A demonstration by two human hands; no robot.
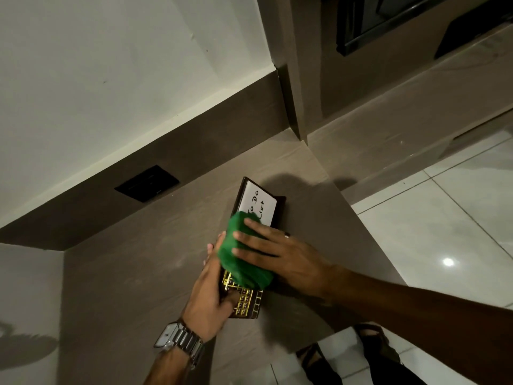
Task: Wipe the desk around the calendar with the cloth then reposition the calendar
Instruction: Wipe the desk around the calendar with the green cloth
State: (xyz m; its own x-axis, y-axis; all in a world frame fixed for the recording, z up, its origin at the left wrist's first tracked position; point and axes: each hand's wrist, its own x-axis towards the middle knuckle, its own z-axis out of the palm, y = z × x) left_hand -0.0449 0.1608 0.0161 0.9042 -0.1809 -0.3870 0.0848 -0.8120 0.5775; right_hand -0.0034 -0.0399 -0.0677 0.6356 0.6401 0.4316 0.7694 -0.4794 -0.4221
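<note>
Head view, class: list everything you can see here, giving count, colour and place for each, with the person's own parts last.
desk: one, brown, centre
calendar: one, dark brown with gold grid, lying on desk under the hands
to-do card: one, white, calendar's far end
cloth: one, green, on calendar
socket plate: one, black, back panel
floor: white tiles, right
watch: one, silver, left wrist
left hand: grip on calendar
right hand: flat on cloth

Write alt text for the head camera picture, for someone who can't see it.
A right hand presses a green cloth onto a dark desk calendar while the left hand, a metal watch on its wrist, grips the calendar's side. The calendar lies on a brown desk, with a "To Do List" card showing.
</note>
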